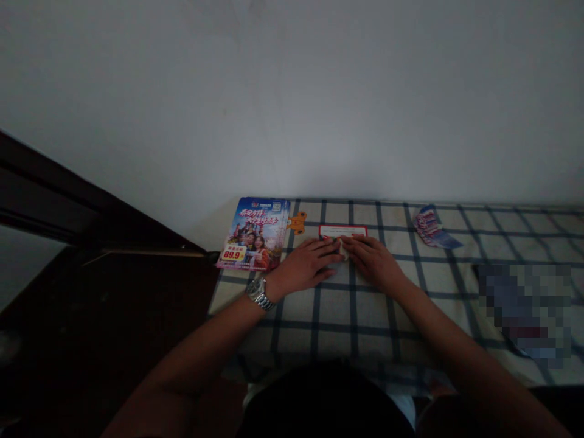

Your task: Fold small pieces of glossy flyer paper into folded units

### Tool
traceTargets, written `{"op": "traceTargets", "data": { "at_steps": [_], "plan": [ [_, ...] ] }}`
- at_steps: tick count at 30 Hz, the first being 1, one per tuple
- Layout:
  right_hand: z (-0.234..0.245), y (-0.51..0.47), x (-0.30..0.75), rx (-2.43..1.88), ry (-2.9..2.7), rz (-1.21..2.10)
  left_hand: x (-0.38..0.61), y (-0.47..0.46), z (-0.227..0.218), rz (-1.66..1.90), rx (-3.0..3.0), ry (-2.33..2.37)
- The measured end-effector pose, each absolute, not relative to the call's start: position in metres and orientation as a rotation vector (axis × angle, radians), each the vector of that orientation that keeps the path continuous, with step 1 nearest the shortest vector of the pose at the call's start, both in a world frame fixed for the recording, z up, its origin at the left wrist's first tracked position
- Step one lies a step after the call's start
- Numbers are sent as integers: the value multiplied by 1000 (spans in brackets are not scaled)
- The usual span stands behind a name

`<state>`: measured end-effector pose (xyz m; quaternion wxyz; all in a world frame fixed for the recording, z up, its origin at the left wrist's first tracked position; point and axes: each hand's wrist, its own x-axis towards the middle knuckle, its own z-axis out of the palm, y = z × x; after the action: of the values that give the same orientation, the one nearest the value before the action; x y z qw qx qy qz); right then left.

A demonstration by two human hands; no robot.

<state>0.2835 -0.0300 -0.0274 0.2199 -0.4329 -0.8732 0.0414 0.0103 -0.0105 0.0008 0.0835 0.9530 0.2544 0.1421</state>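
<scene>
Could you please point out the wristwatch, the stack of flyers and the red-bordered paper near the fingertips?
Wristwatch [260, 295]: head view, on its metal band.
Stack of flyers [253, 234]: head view, middle of the top flyer's printed front.
Red-bordered paper [343, 231]: head view, white strip inside its border.

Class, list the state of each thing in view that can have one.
Left hand: palm down, fingers extended
Right hand: palm down, fingers extended
Red-edged paper: partly covered by hands
Flyers: stacked, picture side up
Small leaflet: folded
Watch: fastened around left wrist
Checked cloth: spread out
Pixelated item: state unreadable
</scene>
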Motion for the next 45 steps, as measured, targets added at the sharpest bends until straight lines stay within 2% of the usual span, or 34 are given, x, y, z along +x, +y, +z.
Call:
{"op": "traceTargets", "data": {
  "at_steps": [30,45],
  "plan": [
    [-27,-32,283,-1198,-2400,141,6,-11,-11,445,2821,721],
    [-21,-33,278,-1244,-2349,157,12,-14,0,485,2838,776]
  ]
}}
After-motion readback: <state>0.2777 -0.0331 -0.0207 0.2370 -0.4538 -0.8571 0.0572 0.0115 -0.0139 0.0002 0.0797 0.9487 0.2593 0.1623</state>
